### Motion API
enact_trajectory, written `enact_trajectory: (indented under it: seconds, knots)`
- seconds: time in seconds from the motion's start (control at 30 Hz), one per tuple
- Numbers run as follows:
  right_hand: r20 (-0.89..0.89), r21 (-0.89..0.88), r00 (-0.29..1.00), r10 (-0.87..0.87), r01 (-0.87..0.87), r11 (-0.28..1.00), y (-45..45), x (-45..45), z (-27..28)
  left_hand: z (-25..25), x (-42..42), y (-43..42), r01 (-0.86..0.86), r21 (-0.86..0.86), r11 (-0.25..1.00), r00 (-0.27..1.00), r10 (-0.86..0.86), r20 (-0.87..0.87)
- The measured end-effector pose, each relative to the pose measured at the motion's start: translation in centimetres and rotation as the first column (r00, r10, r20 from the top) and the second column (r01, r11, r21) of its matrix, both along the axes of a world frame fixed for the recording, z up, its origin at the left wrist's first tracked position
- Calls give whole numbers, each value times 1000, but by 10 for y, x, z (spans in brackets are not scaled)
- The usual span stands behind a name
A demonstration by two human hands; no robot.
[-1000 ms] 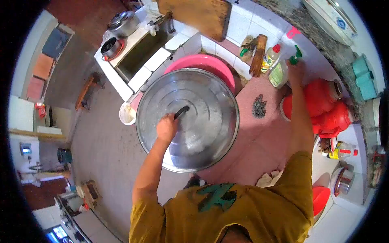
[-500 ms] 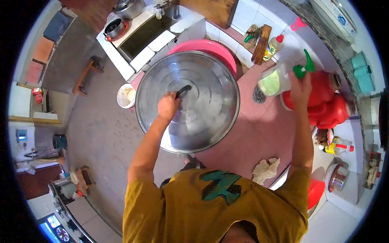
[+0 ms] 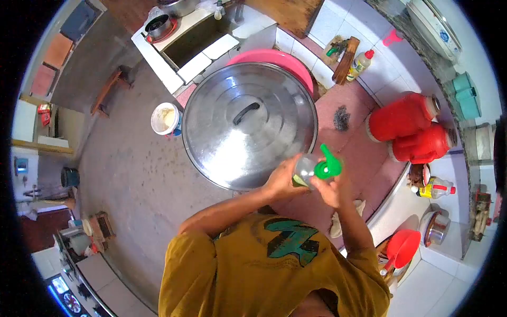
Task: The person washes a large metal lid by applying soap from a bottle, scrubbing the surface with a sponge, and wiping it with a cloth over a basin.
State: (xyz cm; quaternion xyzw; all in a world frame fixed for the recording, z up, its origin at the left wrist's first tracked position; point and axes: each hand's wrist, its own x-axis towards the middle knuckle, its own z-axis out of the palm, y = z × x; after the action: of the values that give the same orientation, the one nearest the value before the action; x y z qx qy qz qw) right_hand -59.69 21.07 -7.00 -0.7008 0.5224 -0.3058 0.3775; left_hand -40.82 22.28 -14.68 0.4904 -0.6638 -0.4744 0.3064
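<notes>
A clear pump bottle (image 3: 304,168) with a green pump top (image 3: 328,167) is between my two hands, near my chest. My left hand (image 3: 282,178) wraps round the bottle's body from the left. On the other side, my right hand (image 3: 330,191) closes on it just below the pump, thumb near the collar. Part of the bottle's label is hidden by fingers. Beyond the hands lies a large round metal lid (image 3: 216,127) with a black handle (image 3: 246,112), which no hand touches. A pink basin (image 3: 296,66) shows from behind the lid's far edge.
Two red thermos flasks (image 3: 404,119) stand at the right, near a grey scouring pad (image 3: 341,118). A white bucket (image 3: 165,119) sits left of the lid. A dish soap bottle (image 3: 360,65) is by the tiled wall. A red ladle (image 3: 402,248) lies at lower right.
My left hand has let go of the lid's handle and now grips the bottle. My right hand has brought the pump bottle from the right side toward my chest.
</notes>
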Motion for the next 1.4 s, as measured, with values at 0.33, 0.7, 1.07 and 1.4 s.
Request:
enact_trajectory:
  seconds: [0.33,0.7,1.07,1.4]
  knots:
    - [11,-45,937,348,-347,937,9,12,-19,-10,23,34,-38,171,984,994,55,-91]
    - [-87,126,761,642,-631,765,-28,80,-19,-45,14,26,-68,-43,997,961,54,-273]
    - [-60,189,758,650,-631,753,-38,121,-25,-69,12,22,-295,-251,922,854,137,-502]
    - [6,135,907,421,-418,899,-17,56,15,-29,56,39,-131,76,988,972,143,-186]
